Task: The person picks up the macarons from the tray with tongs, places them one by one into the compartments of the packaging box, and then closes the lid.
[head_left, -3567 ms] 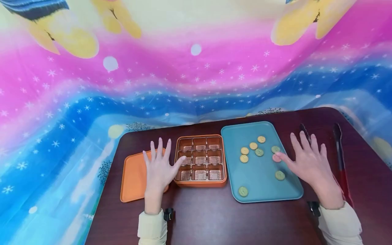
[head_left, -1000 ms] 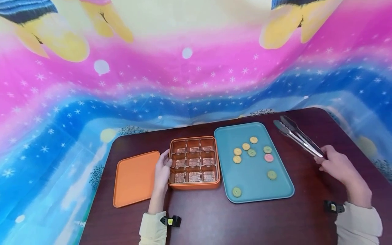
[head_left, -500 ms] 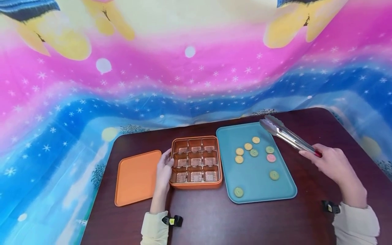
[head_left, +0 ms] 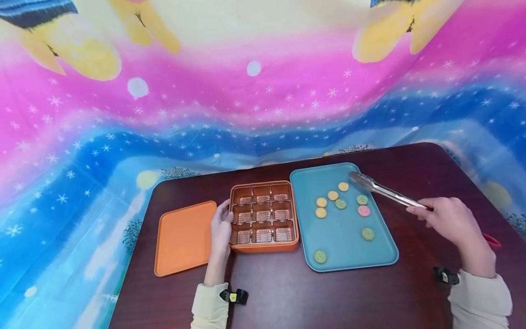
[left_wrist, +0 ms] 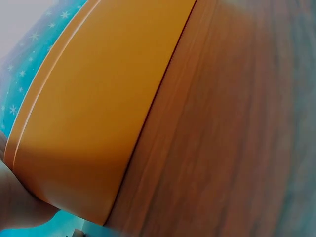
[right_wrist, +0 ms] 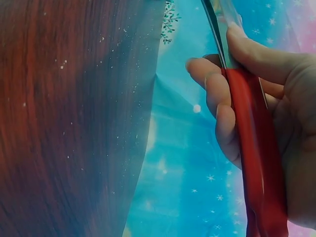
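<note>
My right hand [head_left: 454, 220] grips metal tongs [head_left: 390, 193] by their red handles [right_wrist: 254, 143]. The tong tips hang over the far right corner of a teal tray [head_left: 345, 249], beside a yellow biscuit-like disc [head_left: 343, 186]. On the tray lie several yellow and green discs and one pink disc [head_left: 363, 210]. My left hand [head_left: 221, 230] holds the left side of an orange box [head_left: 263, 248], thumb at the rim and fingers along the wall. Inside the box is a brown compartment insert [head_left: 261, 214] with no discs in it. The wrist view shows the box's smooth wall [left_wrist: 98, 108].
An orange lid [head_left: 185, 240] lies flat on the dark wood table [head_left: 328, 301], left of the box. The tray stands close against the box's right side. A printed cloth [head_left: 255, 105] hangs behind the table.
My right hand has taken up the tongs from the table's right side and brought them left over the tray; their arms are now closer together. My left hand has moved onto the box.
</note>
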A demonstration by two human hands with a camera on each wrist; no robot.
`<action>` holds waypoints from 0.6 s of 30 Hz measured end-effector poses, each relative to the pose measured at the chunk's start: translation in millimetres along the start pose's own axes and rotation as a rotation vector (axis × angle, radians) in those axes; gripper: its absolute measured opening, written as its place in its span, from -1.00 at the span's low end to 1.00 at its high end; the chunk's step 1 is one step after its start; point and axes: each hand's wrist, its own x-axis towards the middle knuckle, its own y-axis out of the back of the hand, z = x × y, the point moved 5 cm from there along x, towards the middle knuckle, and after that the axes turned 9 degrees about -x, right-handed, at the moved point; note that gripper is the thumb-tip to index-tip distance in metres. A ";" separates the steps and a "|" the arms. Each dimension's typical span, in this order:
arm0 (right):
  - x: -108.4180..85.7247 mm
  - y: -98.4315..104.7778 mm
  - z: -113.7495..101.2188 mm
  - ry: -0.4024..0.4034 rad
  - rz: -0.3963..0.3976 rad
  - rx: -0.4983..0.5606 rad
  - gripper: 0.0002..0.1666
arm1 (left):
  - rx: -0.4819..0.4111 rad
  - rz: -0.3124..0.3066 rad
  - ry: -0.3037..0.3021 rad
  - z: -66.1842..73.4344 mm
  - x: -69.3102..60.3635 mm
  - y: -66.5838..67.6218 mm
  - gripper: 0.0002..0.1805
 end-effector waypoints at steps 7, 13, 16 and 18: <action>0.2 -0.1 -4.5 -0.010 -0.046 -0.001 -0.63 | -0.037 0.033 0.010 -6.4 -2.8 -2.0 -0.51; 1.3 -0.5 -6.6 -0.002 -0.094 -0.014 -0.64 | -0.052 0.067 0.010 -6.1 -9.2 -4.4 -0.51; -0.2 0.5 -5.3 -0.005 -0.112 -0.034 -0.59 | -0.063 0.060 0.001 -4.5 -9.3 -6.8 -0.51; -1.1 1.0 -5.2 -0.007 -0.120 -0.042 -0.57 | -0.064 0.056 -0.001 -4.4 -8.6 -7.0 -0.51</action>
